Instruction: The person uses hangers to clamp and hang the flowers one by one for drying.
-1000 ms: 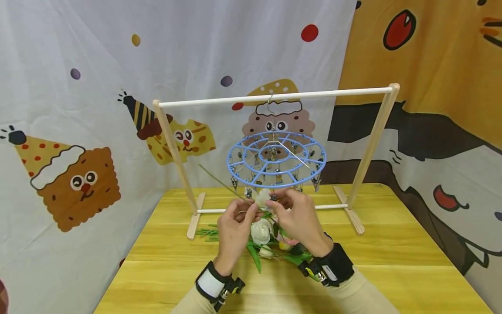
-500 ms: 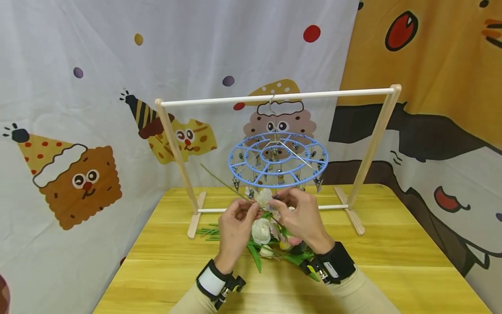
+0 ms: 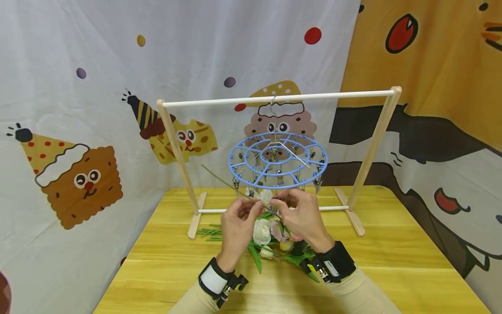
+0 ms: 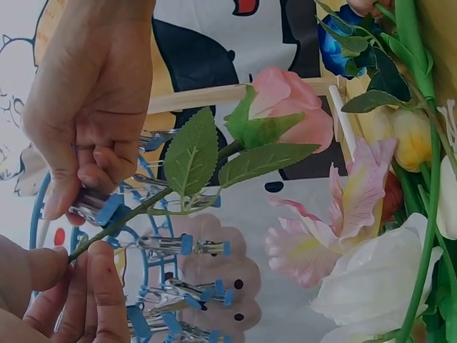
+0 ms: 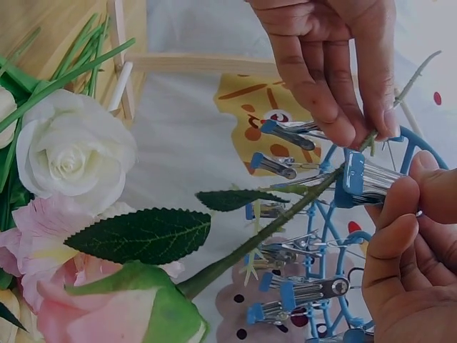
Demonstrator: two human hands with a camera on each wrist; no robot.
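Note:
My left hand (image 3: 238, 223) pinches the green stem (image 3: 217, 178) of an artificial pink rose (image 4: 289, 107) between thumb and fingers. The bare stem end sticks out up and to the left, while the bloom hangs on the other side, partly behind my right hand in the head view. With my right hand (image 3: 303, 217) I squeeze a metal clip with blue tips (image 5: 368, 180). Its tips are right at the stem, just beside my left fingertips. The clip belongs to a round blue clip hanger (image 3: 255, 182), where several more clips dangle.
The hanger hooks over a white rod (image 3: 219, 101) of a wooden stand (image 3: 372, 152). Below my hands, artificial flowers lie on the wooden table (image 3: 164, 270), including a white rose (image 3: 261, 232), a pink-white flower (image 4: 350, 200) and a yellow bud (image 4: 410, 136). A printed cloth (image 3: 188, 48) hangs behind.
My left hand has edged slightly right, nearer to my right hand. The right hand keeps its grip on the clip, and the stem stays in the left fingers.

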